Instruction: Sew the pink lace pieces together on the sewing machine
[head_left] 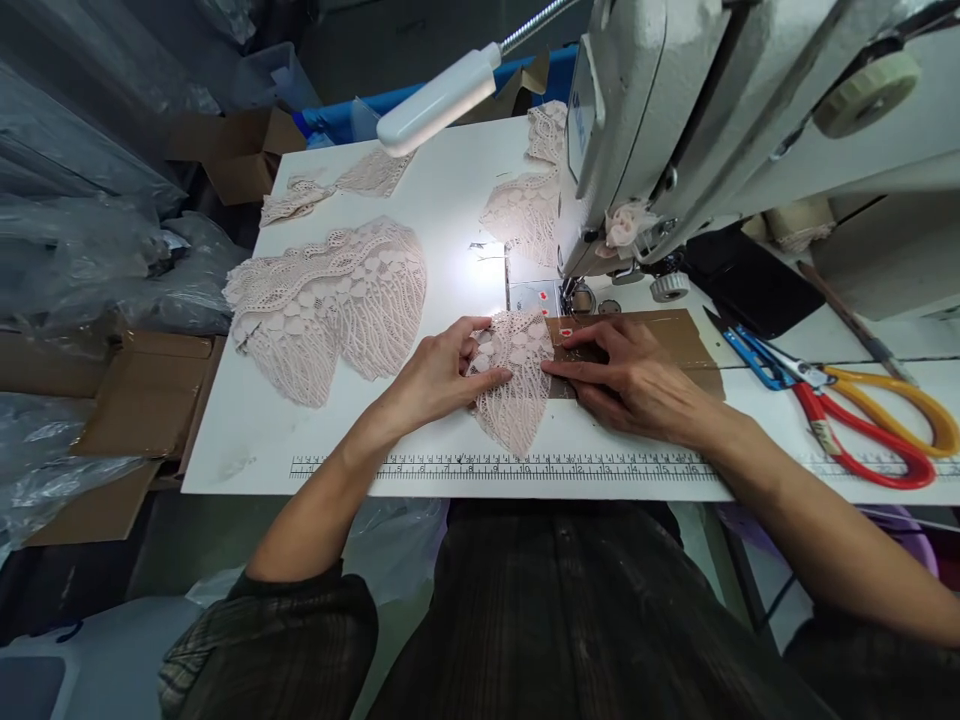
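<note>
A pale pink lace piece (513, 385), narrowing to a point toward me, lies on the table in front of the sewing machine's needle area. My left hand (450, 370) grips its left edge, thumb on top and fingers partly hidden beneath. From the other side my right hand (626, 375) reaches in with fingers stretched out, one fingertip touching the lace's right edge. Under that hand is a strip of brown tape or card (675, 340). Just behind the lace stands the presser foot (568, 297) of the sewing machine (637, 130).
Larger lace pieces (337, 300) lie to the left, with more lace (525, 210) behind. Red-handled scissors (862, 440) and yellow-handled scissors (900, 400) rest at right. A ruler tape (450, 468) runs along the front edge. A white lamp (439, 100) overhangs the table.
</note>
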